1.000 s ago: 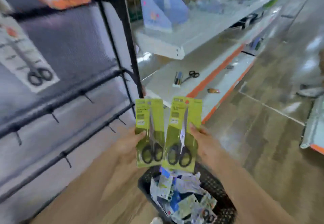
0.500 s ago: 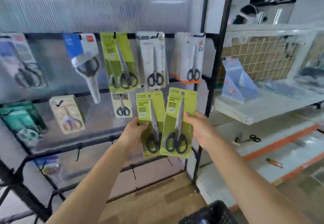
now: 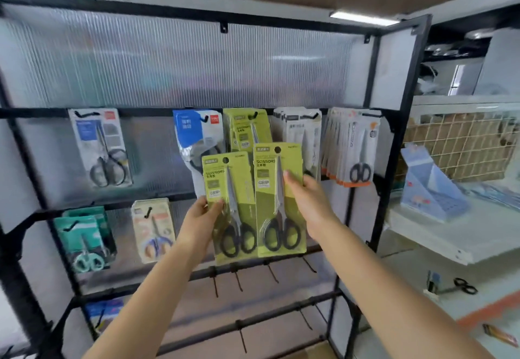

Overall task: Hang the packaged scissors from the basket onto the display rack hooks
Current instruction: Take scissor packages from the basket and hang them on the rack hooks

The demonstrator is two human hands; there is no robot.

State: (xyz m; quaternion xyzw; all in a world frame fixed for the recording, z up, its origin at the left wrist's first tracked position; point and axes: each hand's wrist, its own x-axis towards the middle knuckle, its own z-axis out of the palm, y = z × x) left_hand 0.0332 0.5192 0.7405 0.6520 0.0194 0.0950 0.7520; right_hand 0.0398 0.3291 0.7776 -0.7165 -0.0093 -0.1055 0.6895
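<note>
I hold two green packs of black-handled scissors upright in front of the black display rack point(image 3: 391, 139). My left hand point(image 3: 202, 215) grips the left green pack point(image 3: 230, 206) by its left edge. My right hand point(image 3: 306, 204) pinches the right green pack point(image 3: 277, 201) at its right edge, thumb across the front. Both packs sit just below a hook point(image 3: 254, 115) on the upper rail that carries matching green packs point(image 3: 247, 130). The basket is out of view.
Other scissor packs hang on the upper rail: grey point(image 3: 101, 147), blue-white point(image 3: 197, 139), white point(image 3: 301, 133), orange-trimmed point(image 3: 351, 147). Teal point(image 3: 84, 237) and beige point(image 3: 153, 229) packs hang on the middle rail. Bare hooks point(image 3: 239, 280) line the lower rails. A white shelf point(image 3: 450, 240) stands to the right.
The view has swung up from the basket to the rack. Both hands have lifted the two green packs higher, up to the matching green packs on the upper rail.
</note>
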